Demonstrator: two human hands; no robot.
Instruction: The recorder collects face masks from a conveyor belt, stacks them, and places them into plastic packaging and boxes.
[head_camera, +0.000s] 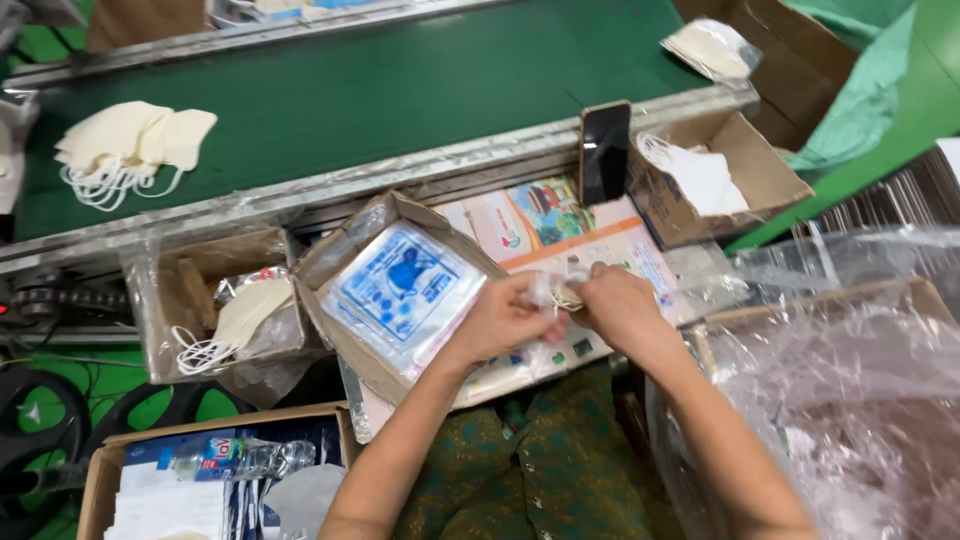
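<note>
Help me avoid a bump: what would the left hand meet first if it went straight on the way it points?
Most likely the right hand: the left hand points straight at it, both gripping a small clear packet between them.

Head camera, looking steeply down, close workbench (560, 240) view

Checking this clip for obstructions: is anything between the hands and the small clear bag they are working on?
Nothing visible. The left hand and right hand both already pinch the small clear bag, which has a pale mask partly in it, above the printed sheet. The box of blue-printed bags lies beside the left hand, not between.
</note>
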